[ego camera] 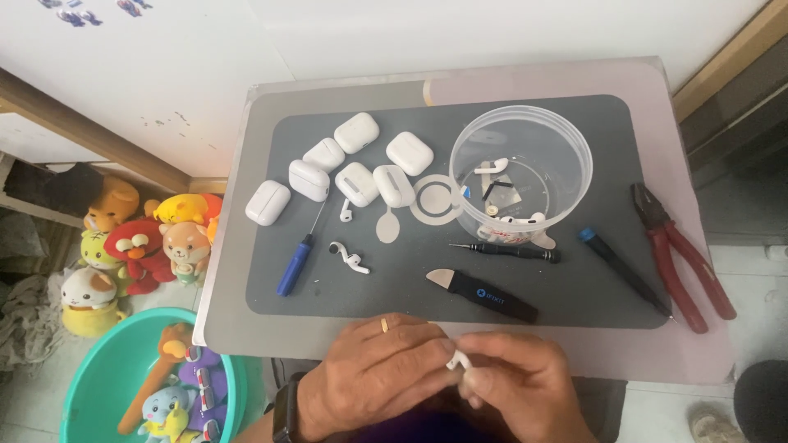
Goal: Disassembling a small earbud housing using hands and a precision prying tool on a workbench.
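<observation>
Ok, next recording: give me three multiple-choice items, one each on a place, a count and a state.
1. Where are the red-handled pliers?
A. at the mat's right edge
B. inside the tub
C. beside the blue screwdriver

2. How many white earbud cases lie on the mat?
A. four
B. seven
C. ten

3. What do the left hand and right hand hold?
A. nothing
B. a white earbud
C. a case

Answers:
1 A, they lie right of the clear tub.
2 B, seven show at upper left.
3 B, the earbud is pinched between both hands.

White earbud, white cases; grey mat; red pliers; blue screwdriver; teal basin.
</observation>
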